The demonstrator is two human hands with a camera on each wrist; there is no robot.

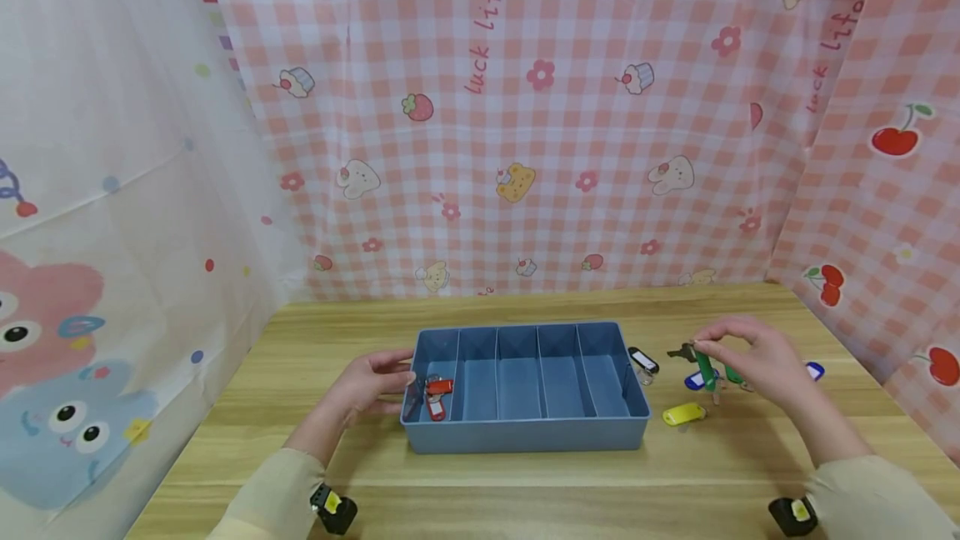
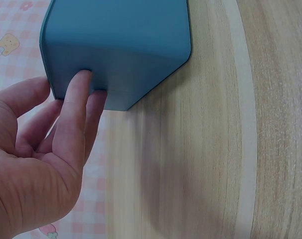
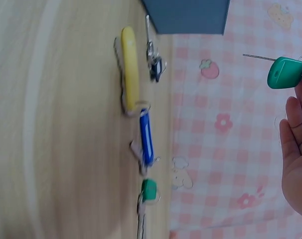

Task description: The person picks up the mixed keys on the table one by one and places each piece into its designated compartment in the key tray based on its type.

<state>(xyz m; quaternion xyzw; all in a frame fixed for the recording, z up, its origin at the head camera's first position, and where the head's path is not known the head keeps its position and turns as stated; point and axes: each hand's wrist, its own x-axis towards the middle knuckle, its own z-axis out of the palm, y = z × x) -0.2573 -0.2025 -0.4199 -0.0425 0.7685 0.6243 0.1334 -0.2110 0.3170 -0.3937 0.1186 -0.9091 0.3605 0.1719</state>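
Note:
My right hand [image 1: 761, 357] pinches a green key tag [image 1: 705, 371] with a key between thumb and fingertips, held above the table. In the right wrist view the tag [image 3: 286, 72] hangs at the edge, its key pointing left. A blue box with several compartments [image 1: 525, 433] stands at the middle of the table. My left hand [image 1: 367, 382] rests at its left end, fingertips touching the outer wall and one digit at the rim. Red key tags [image 1: 437, 398] lie in the leftmost compartment; the other compartments hold nothing visible.
Around my right hand lie a yellow key tag [image 1: 684, 414], a black one [image 1: 643, 360], blue ones [image 1: 696, 380] and another green one [image 3: 149, 189]. Patterned cloth [image 1: 525, 132] hangs behind the table and at both sides.

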